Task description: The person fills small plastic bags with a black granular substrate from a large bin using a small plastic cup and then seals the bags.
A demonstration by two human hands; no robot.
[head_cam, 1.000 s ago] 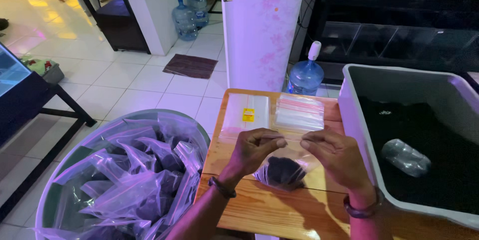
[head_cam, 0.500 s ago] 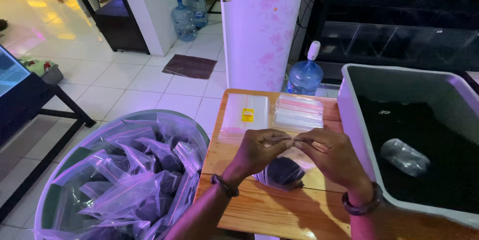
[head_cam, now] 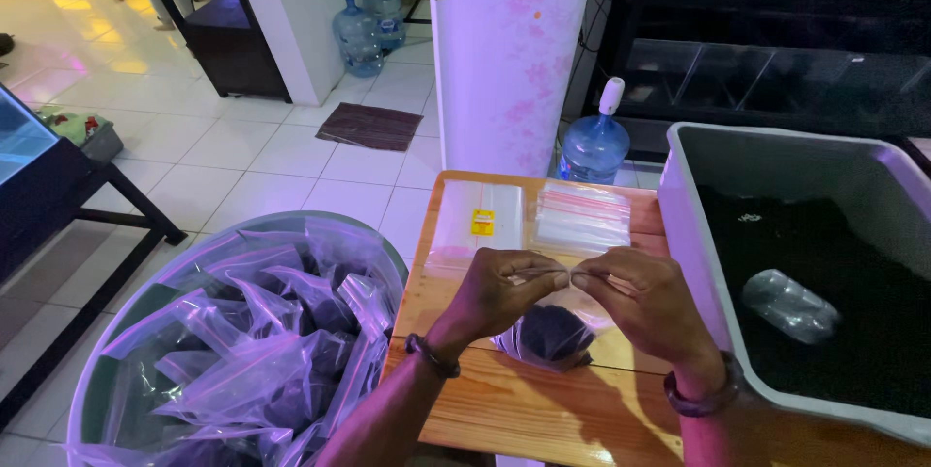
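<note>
a small wooden table (head_cam: 485, 409) is standing in the middle, with a round tub (head_cam: 383, 239) of filled clear plastic bags (head_cam: 242, 351) sitting just to its left and a large grey rectangular bin (head_cam: 679, 234) sitting against its right side. a clear plastic bottle (head_cam: 787, 304) is lying inside the bin on dark soil (head_cam: 853, 263). two stacks of flat empty zip bags (head_cam: 529, 220) are lying side by side at the table's far end. nearer, a clear zip bag holding dark soil (head_cam: 551, 336) is hanging over the table, between the left hand (head_cam: 504, 288) and the right hand (head_cam: 640, 302). beyond the table a blue water jug (head_cam: 593, 142) is standing on the floor beside a tall white cabinet (head_cam: 509, 50), with two more water jugs (head_cam: 369, 26) farther back at the left.
</note>
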